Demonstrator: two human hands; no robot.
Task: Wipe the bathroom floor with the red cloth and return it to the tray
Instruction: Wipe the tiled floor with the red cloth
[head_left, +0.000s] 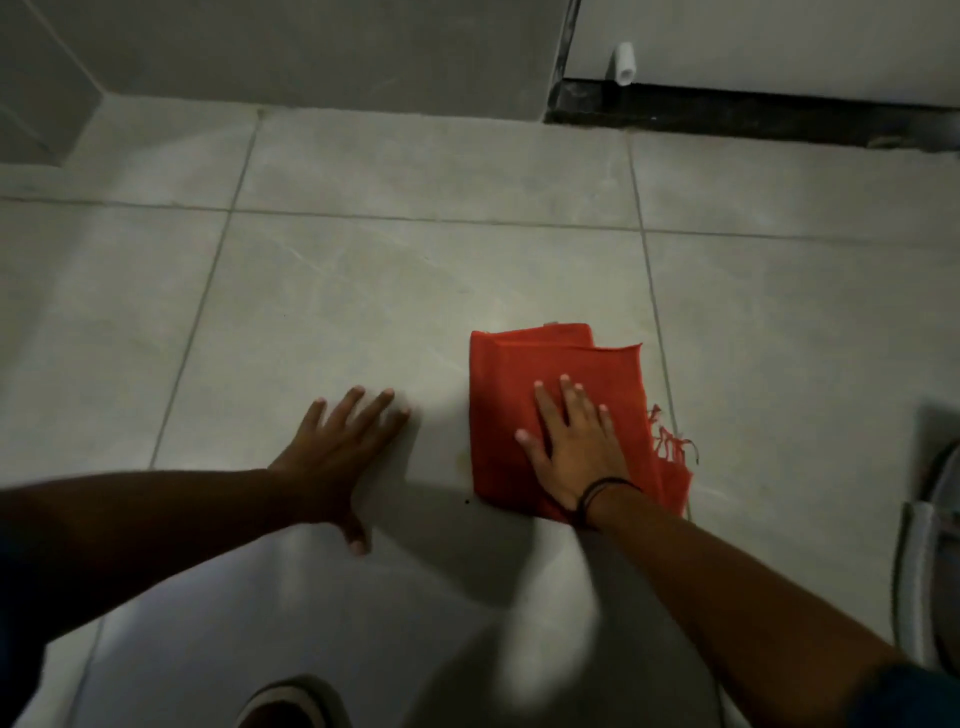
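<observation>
- Two hands down on the floor (363, 291), wiping step in hand by my read; tray not in view.
- Left hand (340, 447): flat on bare tile, fingers spread, grip open and empty, just bracing. Keep it planted, clear of the cloth's path.
- Red cloth (519, 374): folded to a rough rectangle, lying flat on the tile right of the left hand, apart from it; loose frayed threads at its right edge near a grout line.
- Right hand (576, 441): palm pressed flat on the cloth, fingers extended, grip open, not pinching; dark band at the wrist.
- Best done with even palm pressure and overlapping strokes, folds kept together.
</observation>
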